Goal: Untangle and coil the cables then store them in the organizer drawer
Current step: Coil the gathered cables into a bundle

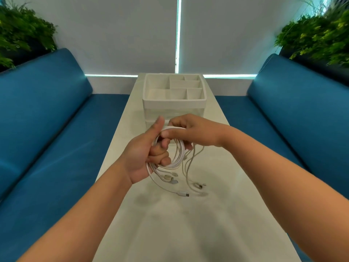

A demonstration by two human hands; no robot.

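Head view: left hand (145,156) grips a white cable coil (174,148) above the bench (188,224); right hand (186,133) pinches its top loop. Loose plug ends (184,193) dangle near. White organizer (173,100) sits just beyond.

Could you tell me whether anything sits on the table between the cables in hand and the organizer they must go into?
Nothing visible does: only bare table lies between the cables, held by both hands, and the organizer.
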